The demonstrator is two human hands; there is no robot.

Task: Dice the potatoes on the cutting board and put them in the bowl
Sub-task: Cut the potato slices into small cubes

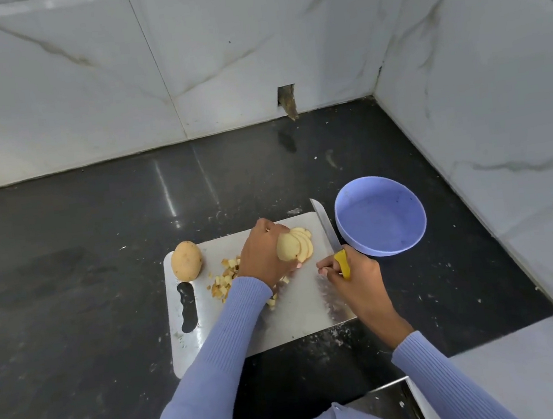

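The left hand (262,252) reaches across the cutting board (300,306) and curls its fingers over a partly sliced potato (288,247), holding it on the board. Fanned off the far end of that potato, on the side away from the left wrist, lie several thin round slices (304,240), overlapping one another and resting flat on the board.

The right hand (351,276) grips the yellow handle (342,262) of a knife (326,226), fingers wrapped round it. The blade points away from the person and runs along the board's edge, just right of the slices and between the two hands' working area and the bowl. Whether the blade touches the board cannot be told.

The bowl (381,216), pale purple and round, stands on the dark desk (68,267) just beyond and to the right of the right hand, close against the board's corner. No potato shows inside it.

Under and to the left of the left wrist a heap of small potato dice (224,279) lies on the board, some pieces trailing beneath the sleeve (215,354). Further left of the left hand, at the board's far left corner, a whole unpeeled potato (186,261) rests, with the board's handle slot (187,307) nearer the person.
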